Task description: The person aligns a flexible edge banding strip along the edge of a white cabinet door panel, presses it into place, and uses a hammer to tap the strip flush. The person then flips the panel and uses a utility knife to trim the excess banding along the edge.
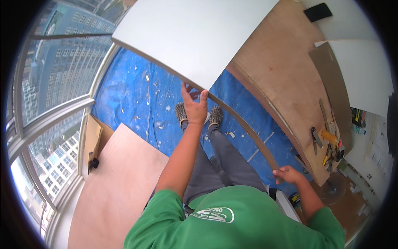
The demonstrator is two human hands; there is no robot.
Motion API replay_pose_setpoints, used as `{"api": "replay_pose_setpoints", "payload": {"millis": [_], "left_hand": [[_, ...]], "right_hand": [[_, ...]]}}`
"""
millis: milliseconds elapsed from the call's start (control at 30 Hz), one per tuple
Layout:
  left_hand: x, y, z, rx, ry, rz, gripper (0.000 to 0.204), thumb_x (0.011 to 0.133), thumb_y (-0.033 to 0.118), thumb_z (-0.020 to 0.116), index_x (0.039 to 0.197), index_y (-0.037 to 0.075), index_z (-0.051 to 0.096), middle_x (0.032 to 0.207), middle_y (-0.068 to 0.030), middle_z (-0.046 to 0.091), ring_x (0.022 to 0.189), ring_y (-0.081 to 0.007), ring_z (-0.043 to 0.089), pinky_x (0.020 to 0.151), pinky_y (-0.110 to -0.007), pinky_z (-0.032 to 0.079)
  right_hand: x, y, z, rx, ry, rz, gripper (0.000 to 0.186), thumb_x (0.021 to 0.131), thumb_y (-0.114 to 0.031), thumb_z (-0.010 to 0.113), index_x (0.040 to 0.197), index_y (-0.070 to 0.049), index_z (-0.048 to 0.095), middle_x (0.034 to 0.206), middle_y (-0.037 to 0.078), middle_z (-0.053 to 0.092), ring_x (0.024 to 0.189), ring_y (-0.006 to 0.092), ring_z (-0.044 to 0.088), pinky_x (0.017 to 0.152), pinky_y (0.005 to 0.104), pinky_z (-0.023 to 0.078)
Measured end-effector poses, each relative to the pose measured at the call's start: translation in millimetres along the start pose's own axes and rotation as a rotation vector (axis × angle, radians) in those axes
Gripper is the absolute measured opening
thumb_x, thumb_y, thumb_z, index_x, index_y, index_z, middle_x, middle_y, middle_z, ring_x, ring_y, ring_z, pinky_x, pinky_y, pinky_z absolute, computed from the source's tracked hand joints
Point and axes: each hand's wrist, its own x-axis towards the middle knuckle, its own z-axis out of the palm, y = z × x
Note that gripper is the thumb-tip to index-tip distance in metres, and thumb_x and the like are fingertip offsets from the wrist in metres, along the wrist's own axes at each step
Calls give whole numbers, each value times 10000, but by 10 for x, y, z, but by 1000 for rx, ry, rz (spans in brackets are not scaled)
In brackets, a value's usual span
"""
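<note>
At 1 white panel [188, 37]: left grip [195, 110] half-spread; right grip [290, 174] pinching 1 brown strip [249, 130].

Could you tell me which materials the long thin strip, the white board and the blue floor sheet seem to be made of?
Long thin strip: perhaps plastic or wood veneer, matte brown; it bends smoothly.
White board: possibly laminate-faced panel, judging by its smooth, even face; core unclear.
Blue floor sheet: probably plastic tarpaulin, creased, slightly shiny.
</note>
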Motion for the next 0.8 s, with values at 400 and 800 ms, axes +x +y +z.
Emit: {"api": "replay_pose_setpoints", "payload": {"millis": [400,800], "left_hand": [[-1124,841,-331,456,-680,559,715,846,195,741,1471,48,428,1478,-170,466,1234,-359,555,1059,-480,432],[-950,1855,81,519,-1490,797,548,856,253,718,1368,122,572,1422,-110,575,1418,-342,426,1193,-542,288]], "right_hand": [[-612,72,-129,41,-31,-359,290,940,-359,702,986,-75,738,874,11,755,859,106,651,791,292,503],[-1137,-176,540,84,95,-468,243,880,-303,762,928,-65,743,798,-13,703,757,108,612,711,307,492]]}}
